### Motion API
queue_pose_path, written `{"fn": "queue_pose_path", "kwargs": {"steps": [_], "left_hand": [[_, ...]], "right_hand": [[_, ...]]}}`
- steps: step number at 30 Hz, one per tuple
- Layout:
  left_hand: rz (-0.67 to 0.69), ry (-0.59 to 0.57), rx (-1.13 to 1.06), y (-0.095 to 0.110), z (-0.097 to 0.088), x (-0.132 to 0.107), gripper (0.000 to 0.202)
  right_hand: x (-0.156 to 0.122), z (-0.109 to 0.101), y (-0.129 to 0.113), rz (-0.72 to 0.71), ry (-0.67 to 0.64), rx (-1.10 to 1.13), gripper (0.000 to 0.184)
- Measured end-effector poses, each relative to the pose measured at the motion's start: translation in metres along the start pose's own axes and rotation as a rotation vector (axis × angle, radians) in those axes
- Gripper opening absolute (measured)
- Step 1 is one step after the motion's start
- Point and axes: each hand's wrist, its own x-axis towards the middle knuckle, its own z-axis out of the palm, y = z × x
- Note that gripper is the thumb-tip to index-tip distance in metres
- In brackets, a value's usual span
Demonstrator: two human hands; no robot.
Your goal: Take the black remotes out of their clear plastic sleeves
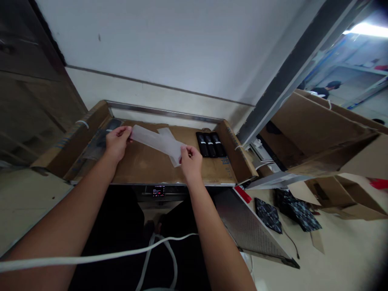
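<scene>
translucent strip (154, 139) spans the gap between left hand (119, 141) and right hand (190, 158) in the head view, each pinching one end between thumb and fingers above a cardboard-lined tray (145, 167). a second translucent piece (165, 132) lies crosswise beneath it, while three black objects (209, 143) sit side by side near the tray's right wall.

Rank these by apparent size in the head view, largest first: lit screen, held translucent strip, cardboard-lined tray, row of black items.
1. Cardboard-lined tray
2. Held translucent strip
3. Row of black items
4. Lit screen
</scene>
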Motion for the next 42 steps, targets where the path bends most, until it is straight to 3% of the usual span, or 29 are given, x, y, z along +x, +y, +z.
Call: {"fn": "queue_pose_path", "kwargs": {"steps": [12, 18, 24, 37, 40, 42], "left_hand": [[-0.031, -0.21, -0.028, 0.005, 0.0, -0.008, 0.023], [-0.031, -0.28, 0.027, 0.008, 0.001, -0.012, 0.029], [-0.082, -0.281, 0.019, 0.013, 0.0, -0.013, 0.038], [-0.079, -0.333, -0.089, 0.012, -0.001, -0.01, 0.043], [-0.119, -0.284, -0.11, 0.013, 0.001, -0.008, 0.039], [-0.141, -0.189, -0.111, 0.012, 0.003, -0.007, 0.03]], "right_hand": [[0.02, -0.007, 0.012, -0.009, 0.034, -0.061, 0.021], [0.03, -0.011, 0.015, -0.103, 0.098, -0.245, 0.035], [0.031, -0.013, 0.014, -0.208, 0.16, -0.426, 0.034], [0.035, -0.021, 0.0, -0.275, 0.163, -0.529, 0.031], [0.031, -0.021, -0.003, -0.308, 0.152, -0.527, 0.032], [0.026, -0.017, -0.005, -0.351, 0.122, -0.513, 0.032]]}}
